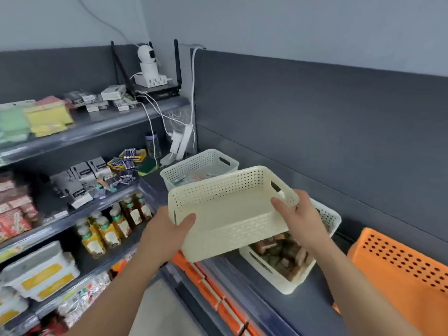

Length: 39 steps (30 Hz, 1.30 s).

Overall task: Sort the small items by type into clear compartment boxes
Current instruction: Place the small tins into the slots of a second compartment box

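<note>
The dark shelf ledge (303,309) along the grey wall panel carries the containers: an orange perforated crate (402,270) at the near right, a cream basket of brownish small items (286,260) partly under the raised one, and a white perforated basket (201,166) further back with a few packets inside.

The empty cream perforated basket (230,214) is held in the air above the ledge, tilted a little toward the camera, its floor bare. It looks like thin moulded plastic, so probably light and fairly stiff, though the long walls may flex if squeezed. The smooth rim could slip, and the cut-out handles at the short ends seem the surest hold.

The left hand (167,231) clasps the near left end, thumb over the rim and fingers beneath. The right hand (298,214) grips the right end beside the handle slot, thumb inside the wall. Both hands are closed on this basket.
</note>
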Motion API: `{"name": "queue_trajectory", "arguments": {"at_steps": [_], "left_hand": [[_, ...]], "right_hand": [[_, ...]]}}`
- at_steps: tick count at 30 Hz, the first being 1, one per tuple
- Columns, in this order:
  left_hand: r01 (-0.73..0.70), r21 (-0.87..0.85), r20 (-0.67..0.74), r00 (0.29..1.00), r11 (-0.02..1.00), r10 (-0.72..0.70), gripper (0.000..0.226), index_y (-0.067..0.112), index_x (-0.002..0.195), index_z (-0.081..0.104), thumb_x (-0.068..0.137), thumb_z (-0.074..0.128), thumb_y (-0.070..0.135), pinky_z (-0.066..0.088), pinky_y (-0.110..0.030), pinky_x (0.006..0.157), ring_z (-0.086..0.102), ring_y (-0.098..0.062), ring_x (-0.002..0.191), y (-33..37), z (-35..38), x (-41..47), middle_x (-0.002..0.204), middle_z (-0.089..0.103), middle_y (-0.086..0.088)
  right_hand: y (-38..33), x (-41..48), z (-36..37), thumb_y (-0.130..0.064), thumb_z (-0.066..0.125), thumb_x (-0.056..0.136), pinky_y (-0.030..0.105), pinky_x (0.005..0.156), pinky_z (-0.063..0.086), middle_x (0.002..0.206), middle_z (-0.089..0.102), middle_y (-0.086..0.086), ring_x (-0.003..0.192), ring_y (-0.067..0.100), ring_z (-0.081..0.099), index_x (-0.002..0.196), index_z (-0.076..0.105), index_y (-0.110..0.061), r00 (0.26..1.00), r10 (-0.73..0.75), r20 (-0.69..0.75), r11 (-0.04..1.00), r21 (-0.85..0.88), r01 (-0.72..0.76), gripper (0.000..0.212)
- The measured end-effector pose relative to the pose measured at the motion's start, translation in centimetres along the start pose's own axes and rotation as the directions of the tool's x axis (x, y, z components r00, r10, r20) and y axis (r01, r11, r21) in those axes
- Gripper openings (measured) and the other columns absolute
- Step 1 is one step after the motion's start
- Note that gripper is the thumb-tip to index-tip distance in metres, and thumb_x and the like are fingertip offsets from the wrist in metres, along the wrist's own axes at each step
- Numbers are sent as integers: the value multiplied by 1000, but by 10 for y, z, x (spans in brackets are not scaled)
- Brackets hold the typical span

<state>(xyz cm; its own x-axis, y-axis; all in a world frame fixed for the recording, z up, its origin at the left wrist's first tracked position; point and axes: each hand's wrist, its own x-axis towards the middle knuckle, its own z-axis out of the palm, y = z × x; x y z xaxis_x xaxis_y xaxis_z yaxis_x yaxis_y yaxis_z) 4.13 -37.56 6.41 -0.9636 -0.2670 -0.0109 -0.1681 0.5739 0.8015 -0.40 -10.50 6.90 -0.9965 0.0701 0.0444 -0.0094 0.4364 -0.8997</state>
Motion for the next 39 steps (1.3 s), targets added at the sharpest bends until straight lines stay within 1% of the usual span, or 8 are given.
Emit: {"name": "queue_trajectory", "arguments": {"at_steps": [3,7,17,23,27,30,34,39], "left_hand": [[35,-28,92,995,999,-32,11,25,97,62,94,53,30,52,-28,62,64,-8,78,-11,2,30,87,67,11],[99,-39,170,981,994,-91,16,15,91,60,95,45,16,59,-49,66,68,-23,73,-25,9,58,85,69,-8],[210,-188,232,959,959,-164,19,9,111,61,93,52,9,59,-32,54,68,-24,61,-32,39,93,80,71,-15],[198,-183,224,962,963,-155,22,11,108,61,86,62,8,57,-34,52,62,-17,52,-39,55,107,74,70,-11],[174,-15,206,964,985,-167,65,15,124,46,69,67,43,59,-36,58,66,-18,71,-47,65,111,95,67,0],[168,269,111,973,948,-204,76,7,131,26,79,67,46,45,-28,61,60,-21,88,-41,71,111,102,57,2],[-40,676,54,999,736,4,63,11,128,36,86,54,56,46,-34,72,57,-24,102,-22,68,115,112,58,-6],[-418,536,163,904,734,395,41,12,117,62,89,57,41,48,-39,76,55,-27,94,8,90,126,100,61,-7]], "right_hand": [[-2,24,9,-53,59,86,26,88,39,122,41,-6,108,7,49,130,41,-28,998,35,-44,999,-13,-36,53],[-5,56,20,-57,57,85,25,86,43,127,40,-5,108,4,50,135,41,-27,1000,25,-15,999,-28,-26,60],[20,120,38,-55,58,83,44,102,43,120,57,-10,116,13,52,120,53,-41,998,38,40,997,-76,-34,40],[45,146,48,-26,62,90,34,86,49,121,60,-3,108,16,58,132,42,-18,987,147,60,982,-130,-139,47],[61,158,53,-32,60,89,42,91,51,134,53,7,115,26,55,139,34,-11,981,181,75,920,-365,-142,60],[60,157,56,-29,56,93,39,103,40,147,34,10,129,28,41,142,32,-6,984,146,98,844,-531,-73,58],[64,147,49,-29,53,96,32,113,27,154,25,6,140,21,28,146,31,-5,990,103,91,828,-560,-34,60],[59,110,30,-31,53,95,30,110,30,152,32,1,139,18,30,145,35,-10,999,42,4,838,-545,-33,57]]}}
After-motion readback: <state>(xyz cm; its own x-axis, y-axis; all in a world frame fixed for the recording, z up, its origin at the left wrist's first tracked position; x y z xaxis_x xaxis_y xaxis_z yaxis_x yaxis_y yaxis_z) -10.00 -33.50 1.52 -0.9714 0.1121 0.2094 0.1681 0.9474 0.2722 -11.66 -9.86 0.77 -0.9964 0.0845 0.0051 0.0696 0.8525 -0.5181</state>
